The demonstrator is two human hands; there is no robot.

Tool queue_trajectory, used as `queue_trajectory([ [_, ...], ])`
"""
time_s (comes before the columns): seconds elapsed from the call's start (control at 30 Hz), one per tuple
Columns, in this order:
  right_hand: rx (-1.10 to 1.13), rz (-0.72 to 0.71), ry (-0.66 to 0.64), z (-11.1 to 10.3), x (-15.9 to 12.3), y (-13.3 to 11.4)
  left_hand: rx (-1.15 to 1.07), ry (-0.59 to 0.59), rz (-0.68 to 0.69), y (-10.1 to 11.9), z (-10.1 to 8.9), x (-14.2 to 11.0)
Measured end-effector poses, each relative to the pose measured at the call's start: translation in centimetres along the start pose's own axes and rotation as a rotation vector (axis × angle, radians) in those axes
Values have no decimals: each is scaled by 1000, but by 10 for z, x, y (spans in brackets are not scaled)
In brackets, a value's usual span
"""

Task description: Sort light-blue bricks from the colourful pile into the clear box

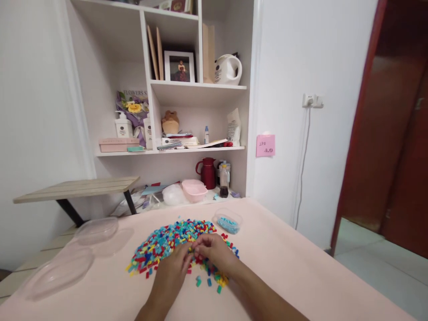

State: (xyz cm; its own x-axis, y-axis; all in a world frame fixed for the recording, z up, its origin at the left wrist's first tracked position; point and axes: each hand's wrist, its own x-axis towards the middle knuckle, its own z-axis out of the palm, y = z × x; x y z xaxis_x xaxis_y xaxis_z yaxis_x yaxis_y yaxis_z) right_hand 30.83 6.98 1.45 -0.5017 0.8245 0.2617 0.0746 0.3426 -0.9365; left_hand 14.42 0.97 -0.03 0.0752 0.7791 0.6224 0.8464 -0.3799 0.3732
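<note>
A wide heap of small colourful building bricks (167, 238) lies on the pink tabletop (284, 267). Over its near side, my left hand (174, 265) and my right hand (216, 252) meet at the fingertips. Both hands are closed in a pinch; whatever is between the fingers is too small and too hidden to name. A few loose bricks, such as a green brick (219, 289) and a blue brick (209, 282), lie nearer to me, below my right hand. Just behind the heap stands a see-through plastic box (238, 217) with light blue bricks (228, 224) in it.
See-through plastic containers (96, 229) and another container (62, 274) rest at the left. Beyond the table is a white shelf unit (200, 87) with a red jug (208, 173), a pink basket (194, 189) and a bottle (224, 183). A wooden bench (76, 187) stands left.
</note>
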Motion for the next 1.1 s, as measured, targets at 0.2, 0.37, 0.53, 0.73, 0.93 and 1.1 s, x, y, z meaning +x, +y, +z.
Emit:
queue_trajectory([
  [0.2, -178, -39, 51, -9, 0, 3, 23, -3, -13, -2, -3, 1],
  [0.37, -389, -108, 84, -18, 0, 3, 26, -11, -89, -3, -5, -1],
  [0.53, -513, -135, -1, -12, -4, 4, 41, -24, -174, -3, -6, -3],
  [0.73, -725, -133, -91, -2, -5, 5, 50, -49, -221, -3, -7, -3],
  [0.93, -678, -146, -54, -2, -2, 5, 64, -64, -225, -3, -8, 0],
  [1.1, -616, -145, -35, -5, -2, 4, 76, -67, -224, -3, -8, 3],
])
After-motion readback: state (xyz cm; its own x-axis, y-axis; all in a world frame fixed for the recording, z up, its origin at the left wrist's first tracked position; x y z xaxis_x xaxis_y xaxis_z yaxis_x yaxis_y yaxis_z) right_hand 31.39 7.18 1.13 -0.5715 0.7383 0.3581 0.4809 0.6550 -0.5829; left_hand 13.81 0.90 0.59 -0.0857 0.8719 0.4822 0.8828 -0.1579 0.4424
